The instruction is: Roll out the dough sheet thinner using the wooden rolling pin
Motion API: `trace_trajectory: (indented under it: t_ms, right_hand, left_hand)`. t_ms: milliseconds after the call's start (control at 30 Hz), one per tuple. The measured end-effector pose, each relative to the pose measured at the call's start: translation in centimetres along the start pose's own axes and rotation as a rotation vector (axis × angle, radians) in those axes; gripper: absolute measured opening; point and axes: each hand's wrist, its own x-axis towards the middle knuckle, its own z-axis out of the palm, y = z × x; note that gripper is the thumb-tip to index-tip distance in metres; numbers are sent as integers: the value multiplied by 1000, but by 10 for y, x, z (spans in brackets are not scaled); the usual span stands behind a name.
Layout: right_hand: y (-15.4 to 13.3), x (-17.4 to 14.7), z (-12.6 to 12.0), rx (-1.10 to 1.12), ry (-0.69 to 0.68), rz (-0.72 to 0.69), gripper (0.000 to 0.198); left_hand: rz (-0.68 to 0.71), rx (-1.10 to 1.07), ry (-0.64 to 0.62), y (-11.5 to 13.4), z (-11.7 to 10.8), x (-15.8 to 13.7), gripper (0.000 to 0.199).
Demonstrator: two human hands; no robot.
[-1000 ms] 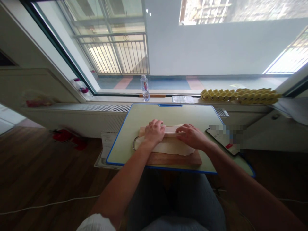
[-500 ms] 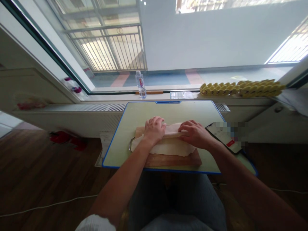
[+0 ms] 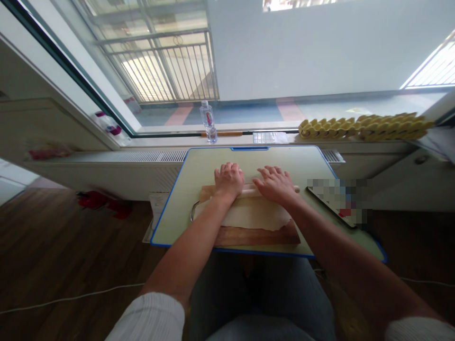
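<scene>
A pale wooden rolling pin (image 3: 250, 190) lies crosswise over a thin, flattened sheet of dough (image 3: 254, 214), near the dough's far edge. My left hand (image 3: 229, 181) rests on the pin's left part, its fingers bent over the far side. With fingers spread and stretched forward, my right hand (image 3: 275, 182) presses palm-down on the right part; the pin's rounded end sticks out beyond it. Under the dough is a wooden cutting board (image 3: 258, 237), with a metal handle (image 3: 192, 211) at its left. My hands and forearms hide parts of the pin and dough.
The board stands on a small pale-green table (image 3: 170, 227) with a blue rim. A phone (image 3: 329, 203), partly blurred out, lies at its right. Along the windowsill are a clear bottle (image 3: 209, 124) and a yellow scalloped object (image 3: 366, 128). A red object (image 3: 103, 202) is on the floor at left.
Both hands have moved slightly away from me with the rolling pin, toward the far edge. The right fingers have gone from curled to spread. The pin's right end now shows.
</scene>
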Motion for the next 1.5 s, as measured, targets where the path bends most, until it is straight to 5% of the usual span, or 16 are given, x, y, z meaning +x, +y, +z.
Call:
trace_trajectory:
  t_ms: [167, 367, 467, 667, 1000, 1333, 1500]
  right_hand:
    - [1, -7, -1, -21, -27, -3, 64]
    - [-4, -92, 6, -58, 144, -123, 59]
    - [-4, -114, 6, -15, 204, -153, 60]
    - [12, -97, -4, 83, 145, -300, 29]
    - [33, -71, -22, 132, 23, -407, 24]
    - [27, -62, -26, 181, 20, -400, 21]
    - [30, -66, -21, 195, 23, -382, 20]
  left_hand:
    - [26, 3, -89, 1, 0, -3, 30]
    - [165, -5, -84, 4, -5, -77, 44]
    - [186, -9, -55, 5, -9, -91, 45]
    - [163, -77, -128, 8, -6, -61, 44]
    - [49, -166, -233, 7, 1, -35, 39]
    - [19, -146, -136, 9, -5, -49, 33]
    - [34, -146, -183, 10, -4, -51, 33]
